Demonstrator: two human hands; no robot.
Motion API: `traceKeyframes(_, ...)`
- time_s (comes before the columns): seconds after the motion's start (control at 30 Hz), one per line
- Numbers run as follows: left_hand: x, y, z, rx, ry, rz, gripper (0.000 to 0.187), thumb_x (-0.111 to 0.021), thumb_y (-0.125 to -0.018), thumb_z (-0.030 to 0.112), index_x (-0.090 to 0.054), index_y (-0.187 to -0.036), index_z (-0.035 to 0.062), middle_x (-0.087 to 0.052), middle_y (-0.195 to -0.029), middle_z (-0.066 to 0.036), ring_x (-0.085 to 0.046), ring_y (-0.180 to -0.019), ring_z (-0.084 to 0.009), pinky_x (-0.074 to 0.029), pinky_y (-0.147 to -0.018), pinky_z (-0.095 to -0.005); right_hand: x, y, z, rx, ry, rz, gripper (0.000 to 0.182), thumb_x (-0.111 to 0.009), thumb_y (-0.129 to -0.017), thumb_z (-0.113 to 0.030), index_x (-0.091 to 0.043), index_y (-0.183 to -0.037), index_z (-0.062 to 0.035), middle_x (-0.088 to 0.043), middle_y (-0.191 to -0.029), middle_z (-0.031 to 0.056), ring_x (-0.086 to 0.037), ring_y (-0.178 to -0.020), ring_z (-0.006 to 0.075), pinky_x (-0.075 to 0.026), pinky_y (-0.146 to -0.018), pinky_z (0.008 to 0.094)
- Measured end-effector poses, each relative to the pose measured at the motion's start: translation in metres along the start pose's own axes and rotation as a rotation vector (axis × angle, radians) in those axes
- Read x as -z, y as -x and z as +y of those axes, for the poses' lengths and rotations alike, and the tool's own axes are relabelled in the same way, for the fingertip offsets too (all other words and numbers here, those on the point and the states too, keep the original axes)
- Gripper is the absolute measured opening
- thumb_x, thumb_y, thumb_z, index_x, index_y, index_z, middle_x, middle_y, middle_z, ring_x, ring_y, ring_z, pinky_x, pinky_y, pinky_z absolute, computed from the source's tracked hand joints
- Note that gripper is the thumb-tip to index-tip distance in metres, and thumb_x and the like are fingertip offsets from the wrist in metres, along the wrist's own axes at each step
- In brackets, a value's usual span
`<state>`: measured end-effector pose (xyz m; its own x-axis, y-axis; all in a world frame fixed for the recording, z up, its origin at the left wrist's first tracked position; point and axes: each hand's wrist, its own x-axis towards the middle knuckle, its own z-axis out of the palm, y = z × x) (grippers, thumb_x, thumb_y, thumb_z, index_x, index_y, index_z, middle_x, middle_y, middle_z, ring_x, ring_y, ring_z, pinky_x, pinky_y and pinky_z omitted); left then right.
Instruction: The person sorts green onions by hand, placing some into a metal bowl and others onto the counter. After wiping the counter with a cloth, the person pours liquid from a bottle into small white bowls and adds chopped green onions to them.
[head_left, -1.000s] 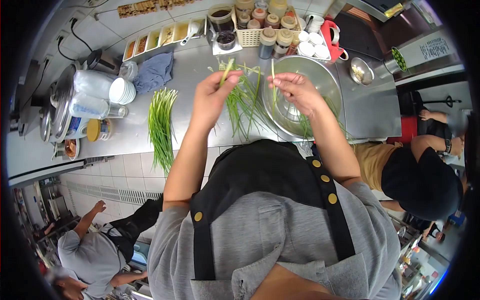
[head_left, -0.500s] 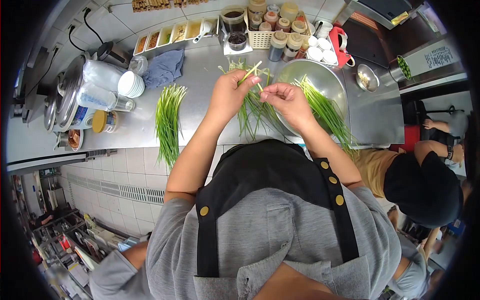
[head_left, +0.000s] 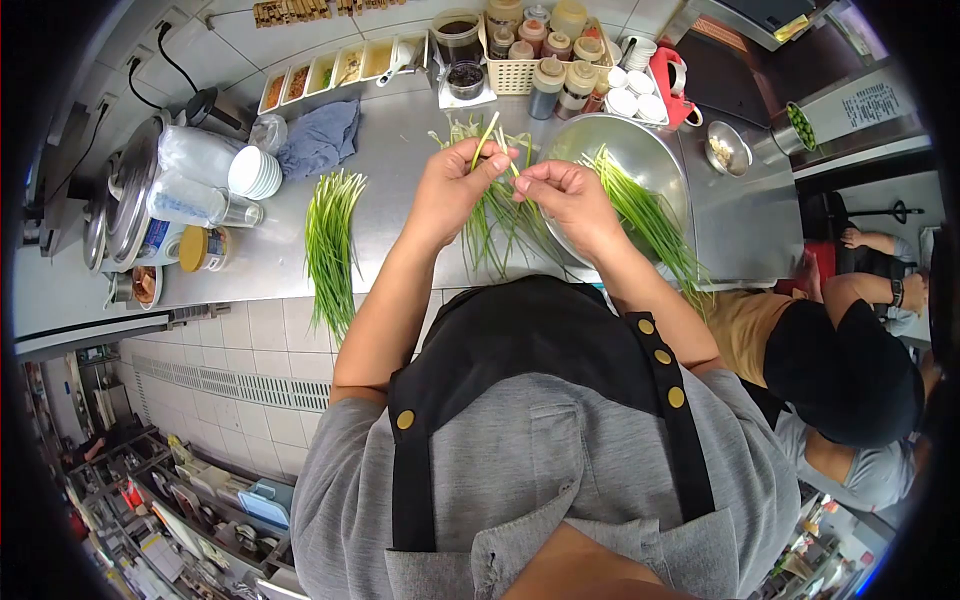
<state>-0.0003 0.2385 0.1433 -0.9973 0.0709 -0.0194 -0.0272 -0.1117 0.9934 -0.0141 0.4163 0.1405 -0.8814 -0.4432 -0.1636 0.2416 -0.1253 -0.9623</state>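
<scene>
My left hand (head_left: 452, 190) pinches a thin green chive stalk (head_left: 487, 133) whose pale end points up and away. My right hand (head_left: 560, 195) meets it at the fingertips and grips the same stalk lower down. Under both hands lies a loose heap of chives (head_left: 490, 225) on the steel counter (head_left: 400, 170). A large steel bowl (head_left: 625, 150) sits just right of my right hand, with a bunch of chives (head_left: 650, 215) draped over its near rim. A tidy bundle of chives (head_left: 330, 240) lies to the left of my left arm.
Along the back stand a condiment tray (head_left: 330, 72), a basket of sauce bottles (head_left: 535, 60), a blue cloth (head_left: 318, 138), stacked white bowls (head_left: 253, 172) and a rice cooker (head_left: 125, 200). A person in black (head_left: 840, 360) is at the right.
A second ago my hands were apart, each holding a stalk. They came together on one stalk, and a bunch of chives now lies over the bowl's rim.
</scene>
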Motion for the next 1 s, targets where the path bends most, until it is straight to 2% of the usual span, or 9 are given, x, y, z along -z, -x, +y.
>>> traceKeyframes(0.1, 0.000, 0.001, 0.001, -0.019, 0.043, 0.027, 0.016, -0.064, -0.089, 0.016, -0.065, -0.100, 0.0047, -0.065, -0.085, 0.004, -0.042, -0.061, -0.0005, -0.031, -0.051, -0.0181, 0.001, -0.002, 0.009, 0.057, -0.042, 0.000, 0.009, -0.065, -0.087, -0.005, -0.064, -0.093, 0.0012, -0.066, -0.084, 0.0051, -0.061, -0.077, 0.0094, -0.047, -0.074, 0.0223)
traceKeyframes(0.17, 0.000, 0.003, 0.009, 0.061, 0.086, 0.013, 0.013, -0.064, -0.089, 0.009, -0.064, -0.096, -0.0006, -0.067, -0.096, -0.005, -0.058, -0.089, -0.0108, -0.045, -0.082, -0.0263, 0.001, -0.002, 0.010, 0.054, -0.043, 0.001, 0.009, -0.065, -0.087, -0.005, -0.064, -0.093, 0.0012, -0.066, -0.084, 0.0053, -0.061, -0.077, 0.0095, -0.047, -0.074, 0.0222)
traceKeyframes(0.3, 0.000, 0.002, 0.003, 0.076, 0.063, 0.018, 0.012, -0.066, -0.088, 0.010, -0.064, -0.093, -0.0003, -0.066, -0.093, -0.004, -0.058, -0.085, -0.0097, -0.046, -0.078, -0.0247, 0.000, -0.003, 0.011, 0.062, -0.040, 0.002, 0.009, -0.065, -0.086, -0.004, -0.064, -0.093, 0.0010, -0.067, -0.084, 0.0050, -0.061, -0.078, 0.0093, -0.047, -0.074, 0.0216)
traceKeyframes(0.37, 0.002, -0.001, -0.015, -0.066, 0.016, 0.028, 0.010, -0.066, -0.087, 0.014, -0.065, -0.093, 0.0061, -0.063, -0.082, 0.003, -0.041, -0.060, -0.0002, -0.030, -0.050, -0.0179, 0.002, -0.004, 0.014, 0.077, 0.000, 0.004, 0.008, -0.065, -0.086, -0.003, -0.064, -0.093, 0.0008, -0.067, -0.084, 0.0046, -0.061, -0.078, 0.0088, -0.048, -0.074, 0.0214)
traceKeyframes(0.57, 0.002, 0.004, 0.001, 0.049, 0.012, 0.050, 0.011, -0.066, -0.087, 0.018, -0.063, -0.087, 0.0075, -0.051, -0.069, 0.008, -0.037, -0.056, -0.0003, -0.027, -0.049, -0.0178, 0.001, -0.002, 0.014, 0.081, 0.071, 0.012, 0.007, -0.066, -0.085, -0.003, -0.065, -0.091, 0.0002, -0.067, -0.084, 0.0035, -0.061, -0.077, 0.0074, -0.048, -0.072, 0.0207)
traceKeyframes(0.8, 0.005, 0.007, 0.000, 0.045, 0.014, 0.096, 0.007, -0.062, -0.087, 0.016, -0.061, -0.086, 0.0089, -0.051, -0.069, 0.007, -0.039, -0.056, -0.0009, -0.028, -0.049, -0.0178, -0.001, -0.001, 0.013, 0.075, 0.026, 0.007, 0.007, -0.067, -0.085, -0.004, -0.065, -0.090, 0.0004, -0.067, -0.082, 0.0038, -0.061, -0.075, 0.0080, -0.048, -0.072, 0.0214)
traceKeyframes(0.87, 0.008, 0.007, -0.005, 0.024, -0.028, 0.146, 0.012, -0.060, -0.089, 0.015, -0.061, -0.086, 0.0036, -0.054, -0.072, 0.005, -0.043, -0.063, -0.0025, -0.034, -0.055, -0.0199, -0.003, 0.000, 0.010, 0.065, 0.019, 0.011, 0.007, -0.067, -0.085, -0.005, -0.065, -0.090, 0.0006, -0.067, -0.082, 0.0040, -0.061, -0.075, 0.0083, -0.048, -0.072, 0.0217)
traceKeyframes(1.0, 0.009, 0.006, -0.006, -0.009, 0.083, 0.230, 0.014, -0.059, -0.090, 0.018, -0.060, -0.087, 0.0044, -0.053, -0.073, 0.005, -0.043, -0.063, -0.0028, -0.034, -0.056, -0.0202, -0.003, 0.000, 0.010, 0.050, 0.017, 0.005, 0.008, -0.067, -0.085, -0.005, -0.065, -0.090, 0.0010, -0.067, -0.082, 0.0044, -0.061, -0.075, 0.0087, -0.048, -0.072, 0.0220)
